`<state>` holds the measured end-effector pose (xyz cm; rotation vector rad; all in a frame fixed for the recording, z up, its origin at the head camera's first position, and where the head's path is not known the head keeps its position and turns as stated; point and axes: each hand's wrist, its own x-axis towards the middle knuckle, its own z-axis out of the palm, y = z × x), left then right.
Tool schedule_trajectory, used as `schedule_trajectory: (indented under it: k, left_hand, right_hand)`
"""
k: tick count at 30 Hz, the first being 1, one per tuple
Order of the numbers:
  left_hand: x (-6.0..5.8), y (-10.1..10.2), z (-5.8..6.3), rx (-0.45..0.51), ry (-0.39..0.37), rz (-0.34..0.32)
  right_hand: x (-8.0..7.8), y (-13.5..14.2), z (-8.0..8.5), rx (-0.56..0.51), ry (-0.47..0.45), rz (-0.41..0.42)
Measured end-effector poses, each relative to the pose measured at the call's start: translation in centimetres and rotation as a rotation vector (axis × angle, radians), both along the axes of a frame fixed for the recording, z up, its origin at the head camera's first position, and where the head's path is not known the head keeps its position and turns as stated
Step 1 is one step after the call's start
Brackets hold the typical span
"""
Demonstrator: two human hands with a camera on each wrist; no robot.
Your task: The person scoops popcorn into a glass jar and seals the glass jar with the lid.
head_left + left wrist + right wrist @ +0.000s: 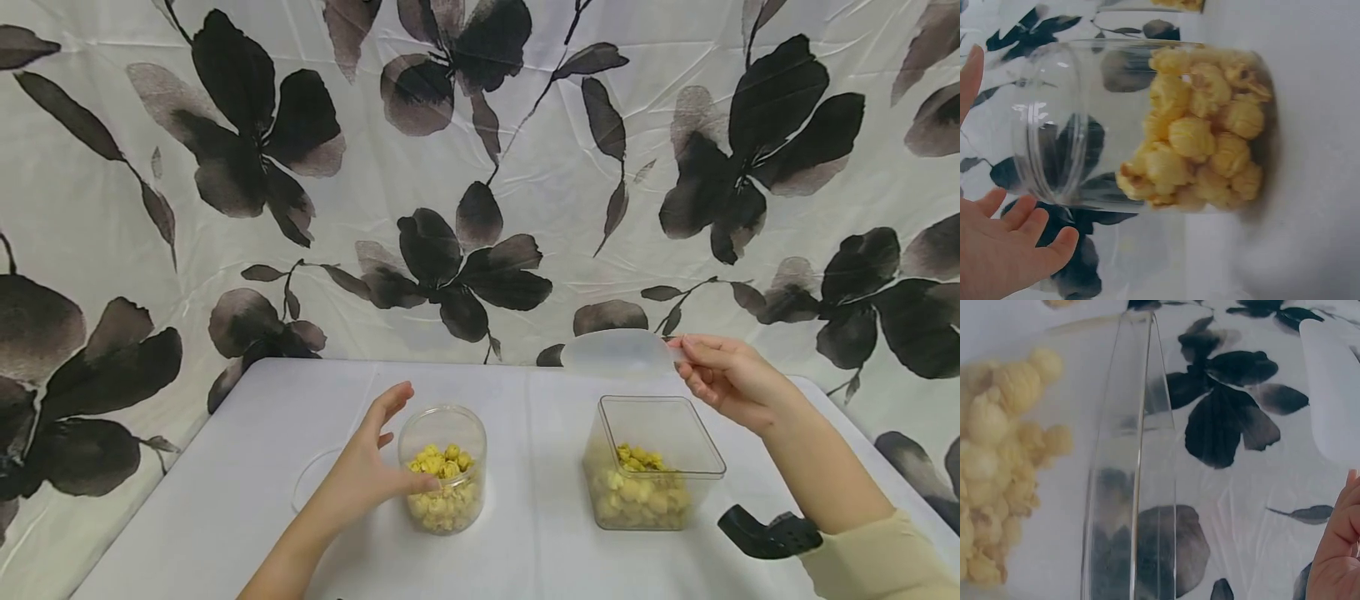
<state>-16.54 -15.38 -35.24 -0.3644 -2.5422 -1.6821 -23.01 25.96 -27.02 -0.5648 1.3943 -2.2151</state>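
Note:
A round clear jar (471, 433) of yellow popcorn (1210, 131) stands upright on the table. My left hand (360, 479) is beside it, fingers spread and thumb in front of the jar in the head view; in the left wrist view the fingers lie near its rim without gripping. With thumb and fingers my right hand (723, 379) pinches the end of a translucent white scoop (615, 350), held above and behind a square clear container (663, 425). Popcorn (997, 450) fills the lower part of that container, whose top is uncovered.
A clear round lid (300, 479) lies left of the jar, partly hidden by my left forearm. The white-covered table (517, 558) ends at a floral cloth backdrop (480, 125). A black device (772, 532) sits at my right wrist.

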Motion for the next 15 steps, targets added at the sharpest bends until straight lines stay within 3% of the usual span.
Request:
schedule_trajectory:
  k: [5,15]
  left_hand:
    - [0.3,0.5,1.0,-0.012,0.073,-0.014]
    - [0.9,2.0,2.0,-0.029,0.13,-0.047]
  right_hand:
    - [0.2,1.6,0.3,-0.026,-0.038,0.014]
    - [0.3,4.5,-0.3,-0.056,-0.078,0.029]
